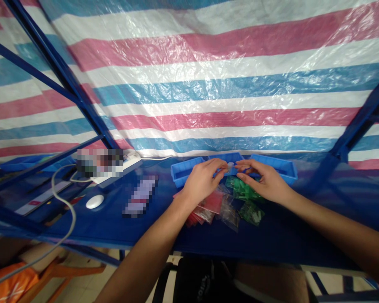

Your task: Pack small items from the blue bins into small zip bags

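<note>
My left hand (205,179) is above the blue table, thumb and fingers pinched at the edge of a small clear plastic piece (230,166), too small to name. Just right of that piece is my right hand (265,179), its thumb apart from its fingers and nothing visible between them. Beneath my hands lie green plastic packets (244,189), another green packet (252,213) nearer me, clear plastic bags (229,213) and a pile of red packets (213,203), partly covered by my left hand and forearm.
Behind my hands stand a left blue bin (180,173), a middle blue bin (225,157) and a right blue bin (287,169). Leftward lie a pixelated phone-like object (141,196), a white mouse-like object (95,201), a power strip (129,165) and a cable (72,216). A person in orange (15,282) sits at lower left.
</note>
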Available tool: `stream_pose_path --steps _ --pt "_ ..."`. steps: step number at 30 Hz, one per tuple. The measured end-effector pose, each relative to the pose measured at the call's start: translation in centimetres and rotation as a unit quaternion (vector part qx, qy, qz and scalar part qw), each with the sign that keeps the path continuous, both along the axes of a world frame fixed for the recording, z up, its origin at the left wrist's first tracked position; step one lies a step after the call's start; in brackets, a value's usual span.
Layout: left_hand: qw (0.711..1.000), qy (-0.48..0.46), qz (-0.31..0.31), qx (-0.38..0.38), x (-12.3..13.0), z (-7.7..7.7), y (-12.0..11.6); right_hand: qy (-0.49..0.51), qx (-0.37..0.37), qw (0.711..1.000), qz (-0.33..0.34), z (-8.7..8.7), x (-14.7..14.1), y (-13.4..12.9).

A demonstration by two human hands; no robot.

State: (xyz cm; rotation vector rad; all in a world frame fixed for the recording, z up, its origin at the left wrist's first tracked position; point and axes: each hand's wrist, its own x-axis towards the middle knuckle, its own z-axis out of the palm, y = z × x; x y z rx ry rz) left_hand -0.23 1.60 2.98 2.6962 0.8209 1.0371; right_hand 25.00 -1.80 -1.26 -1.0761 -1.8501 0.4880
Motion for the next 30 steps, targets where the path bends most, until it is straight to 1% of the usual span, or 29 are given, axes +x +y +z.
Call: stream_pose_path --steps 2,4,6,9,13,16,18,21,24,26,28,30 --pt "0.999 -0.023 -0.018 0.017 0.3 0.0 -0.3 0.101 -0.049 0.992 0.051 -0.2 -0.5 0.2" --pt "0.998 -0.033 -0.039 0.03 0.6 -0.2 -0.5 0.18 -0.09 0.976 0.088 -0.3 -0.9 0.2" --pt "0.997 -0.032 -0.054 0.038 0.8 -0.3 -0.7 0.222 -0.114 0.964 0.097 -0.2 -1.2 0.2" --pt "0.997 -0.018 -0.064 0.037 0.9 -0.3 -0.9 0.251 -0.129 0.955 0.092 0.3 -1.3 0.0" --pt "0.997 -0.008 -0.068 0.026 0.9 -0.2 -1.0 0.263 -0.143 0.95 0.09 0.6 -1.2 -0.1" --pt "0.996 -0.034 -0.086 -0.003 1.1 -0.3 -1.1 0.265 -0.137 0.95 0.095 0.5 -1.0 0.1" --pt "0.991 -0.08 -0.097 -0.048 1.3 -0.4 -1.1 0.271 -0.127 0.949 0.095 0.4 -0.9 0.2" --pt "0.977 -0.147 -0.084 -0.128 1.7 -0.8 -1.0 0.27 -0.114 0.952 0.093 0.2 -0.8 0.2" --pt "0.97 -0.145 -0.062 -0.182 1.8 -1.1 -0.8 0.254 -0.101 0.957 0.096 -0.1 -1.1 -0.1" --pt "0.971 -0.132 -0.057 -0.19 1.8 -1.2 -0.7 0.243 -0.101 0.959 0.105 -0.3 -1.2 -0.2" --pt "0.973 -0.128 -0.057 -0.183 1.7 -1.2 -0.8 0.231 -0.107 0.961 0.112 -0.4 -1.3 -0.3" --pt "0.975 -0.126 -0.056 -0.176 1.7 -1.1 -1.0 0.225 -0.107 0.963 0.106 -0.5 -1.4 -0.3"
